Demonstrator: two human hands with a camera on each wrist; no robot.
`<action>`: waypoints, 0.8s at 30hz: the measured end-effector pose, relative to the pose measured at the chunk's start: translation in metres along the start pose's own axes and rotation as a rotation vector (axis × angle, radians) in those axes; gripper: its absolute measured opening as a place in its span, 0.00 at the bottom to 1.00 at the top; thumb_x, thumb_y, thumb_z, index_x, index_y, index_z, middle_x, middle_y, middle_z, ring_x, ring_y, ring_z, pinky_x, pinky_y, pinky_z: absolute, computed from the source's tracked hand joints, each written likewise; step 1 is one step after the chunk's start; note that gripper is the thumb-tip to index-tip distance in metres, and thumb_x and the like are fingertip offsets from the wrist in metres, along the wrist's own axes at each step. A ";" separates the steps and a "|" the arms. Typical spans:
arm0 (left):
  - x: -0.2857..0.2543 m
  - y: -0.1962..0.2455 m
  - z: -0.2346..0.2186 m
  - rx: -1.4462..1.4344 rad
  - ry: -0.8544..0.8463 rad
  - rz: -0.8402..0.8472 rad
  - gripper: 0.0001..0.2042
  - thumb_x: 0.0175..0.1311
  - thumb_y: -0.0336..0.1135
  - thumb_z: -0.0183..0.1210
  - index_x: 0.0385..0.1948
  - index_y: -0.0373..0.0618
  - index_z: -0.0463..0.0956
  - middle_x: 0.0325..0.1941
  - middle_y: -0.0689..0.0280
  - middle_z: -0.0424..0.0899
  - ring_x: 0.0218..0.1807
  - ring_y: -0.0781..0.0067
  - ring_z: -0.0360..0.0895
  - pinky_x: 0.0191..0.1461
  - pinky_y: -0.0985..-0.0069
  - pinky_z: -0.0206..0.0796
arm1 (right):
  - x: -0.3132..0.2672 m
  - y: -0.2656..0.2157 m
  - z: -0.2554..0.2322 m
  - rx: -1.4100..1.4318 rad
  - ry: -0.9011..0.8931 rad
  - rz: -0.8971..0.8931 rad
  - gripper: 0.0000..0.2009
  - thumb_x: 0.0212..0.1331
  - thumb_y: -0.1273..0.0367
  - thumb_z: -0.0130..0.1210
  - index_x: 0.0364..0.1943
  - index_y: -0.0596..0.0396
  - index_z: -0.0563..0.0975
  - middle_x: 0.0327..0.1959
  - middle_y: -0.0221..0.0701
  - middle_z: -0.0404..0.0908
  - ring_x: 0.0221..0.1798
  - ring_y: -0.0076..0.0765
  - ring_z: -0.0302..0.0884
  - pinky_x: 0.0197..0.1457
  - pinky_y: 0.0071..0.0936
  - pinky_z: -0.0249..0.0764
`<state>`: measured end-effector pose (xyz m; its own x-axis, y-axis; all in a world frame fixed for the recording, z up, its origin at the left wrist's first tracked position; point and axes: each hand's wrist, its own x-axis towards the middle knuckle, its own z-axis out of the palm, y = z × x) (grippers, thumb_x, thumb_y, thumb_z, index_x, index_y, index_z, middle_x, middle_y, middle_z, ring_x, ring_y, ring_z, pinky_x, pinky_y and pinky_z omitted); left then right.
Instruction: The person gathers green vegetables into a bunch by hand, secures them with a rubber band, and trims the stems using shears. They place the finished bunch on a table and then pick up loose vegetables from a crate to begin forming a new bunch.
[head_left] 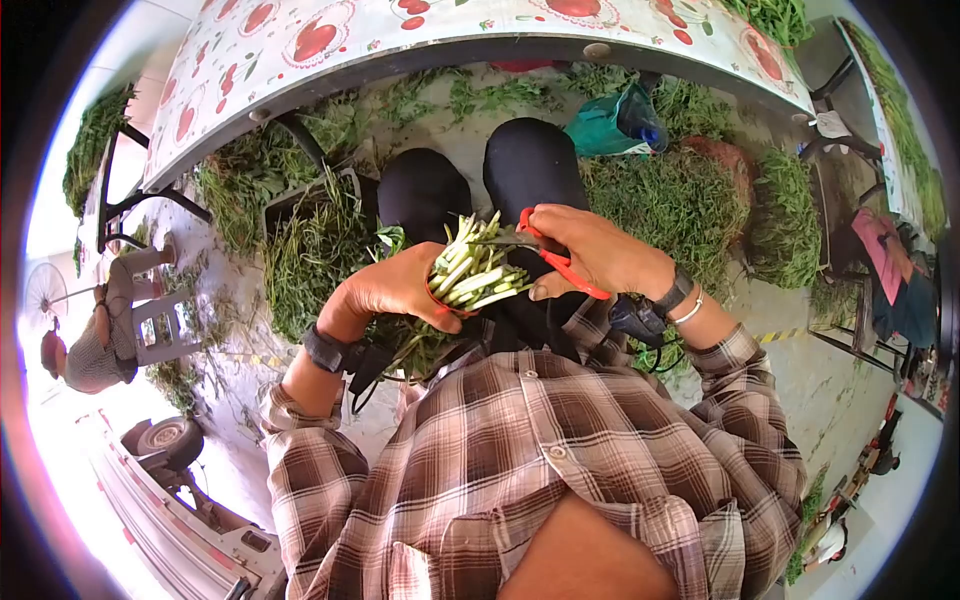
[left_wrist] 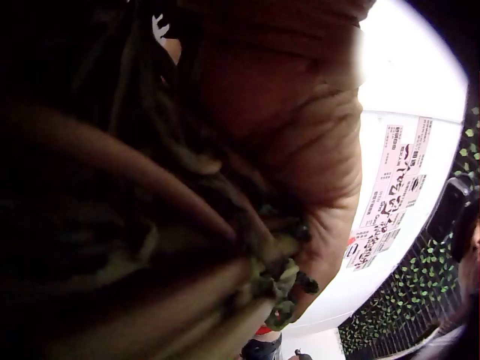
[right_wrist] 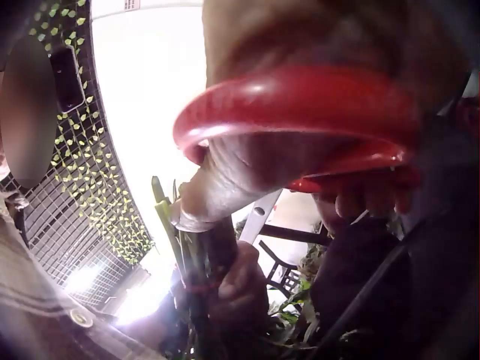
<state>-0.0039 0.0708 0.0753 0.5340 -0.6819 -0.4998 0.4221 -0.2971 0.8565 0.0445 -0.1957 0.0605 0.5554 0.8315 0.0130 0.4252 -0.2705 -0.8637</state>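
My left hand [head_left: 385, 290] grips a bundle of green stems [head_left: 472, 270], cut ends pointing up at the camera, tied with a red band. My right hand [head_left: 590, 250] holds red-handled scissors [head_left: 555, 258] with fingers through the loops, the blades lying at the stem ends. In the right wrist view the red scissor loop [right_wrist: 300, 105] fills the frame, with the stems [right_wrist: 191, 247] and the left hand's fingers [right_wrist: 244, 285] below. The left wrist view is dark: stems [left_wrist: 225, 225] pressed against the palm [left_wrist: 300, 150]. Both hands hover above my dark-trousered knees [head_left: 480, 175].
Piles of cut greens [head_left: 680, 200] cover the floor around my legs. A table with an apple-print cloth [head_left: 330, 40] stands ahead. A green bag [head_left: 605, 125] lies under it. A seated person [head_left: 95, 345] is far left; chairs [head_left: 860, 250] stand at the right.
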 end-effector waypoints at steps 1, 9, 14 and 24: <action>0.001 -0.002 0.000 0.001 -0.008 0.008 0.18 0.37 0.30 0.72 0.34 0.40 0.77 0.31 0.70 0.82 0.33 0.82 0.75 0.41 0.80 0.68 | 0.001 -0.002 -0.002 0.002 -0.001 0.003 0.29 0.41 0.52 0.69 0.35 0.58 0.66 0.30 0.33 0.61 0.32 0.39 0.58 0.36 0.31 0.62; 0.001 -0.001 -0.001 -0.058 -0.017 0.009 0.19 0.36 0.28 0.72 0.35 0.40 0.77 0.31 0.70 0.82 0.33 0.83 0.75 0.42 0.80 0.68 | -0.005 -0.002 0.002 -0.156 0.125 0.074 0.25 0.43 0.47 0.65 0.28 0.56 0.74 0.20 0.37 0.73 0.25 0.50 0.72 0.27 0.35 0.67; 0.003 0.003 0.001 -0.035 -0.026 0.001 0.19 0.37 0.28 0.71 0.36 0.39 0.77 0.31 0.69 0.82 0.33 0.82 0.75 0.43 0.80 0.69 | -0.014 0.005 -0.005 -0.164 0.125 0.065 0.24 0.40 0.53 0.69 0.27 0.57 0.71 0.18 0.32 0.66 0.21 0.40 0.63 0.25 0.31 0.63; 0.009 0.009 0.007 0.019 -0.055 -0.033 0.19 0.38 0.26 0.69 0.37 0.39 0.76 0.33 0.69 0.83 0.36 0.81 0.76 0.44 0.79 0.69 | -0.003 0.005 -0.007 -0.143 0.154 -0.081 0.25 0.42 0.49 0.66 0.31 0.57 0.74 0.25 0.39 0.73 0.29 0.48 0.73 0.31 0.35 0.67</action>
<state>-0.0003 0.0574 0.0794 0.4786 -0.7075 -0.5200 0.4243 -0.3321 0.8424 0.0501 -0.2028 0.0601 0.6132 0.7722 0.1661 0.5638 -0.2806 -0.7768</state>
